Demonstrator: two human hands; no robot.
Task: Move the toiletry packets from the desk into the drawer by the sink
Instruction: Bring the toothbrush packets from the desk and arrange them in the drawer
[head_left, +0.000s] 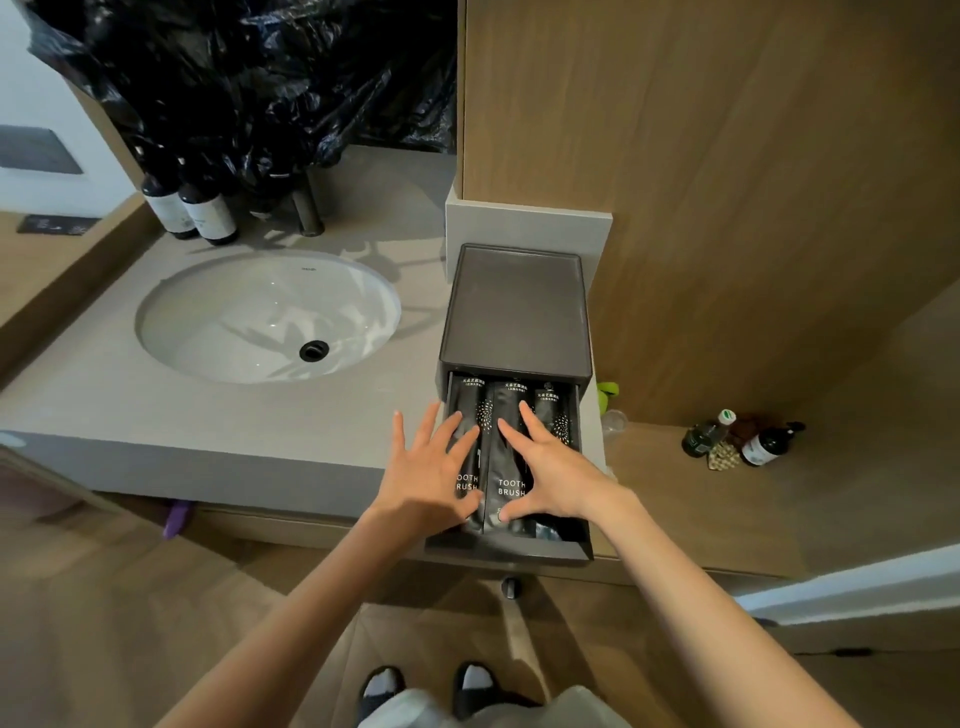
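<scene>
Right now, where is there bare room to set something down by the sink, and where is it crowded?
Free: the counter strip between the sink and the front edge, and the flat top of the drawer box. Crowded: the drawer, filled with packets under the left hand and right hand; the back corner with bottles.

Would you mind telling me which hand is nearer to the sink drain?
Left. The left hand rests on the leftmost toothbrush packet in the drawer, on the side toward the sink drain; the right hand rests on the middle packet, farther right.
</scene>
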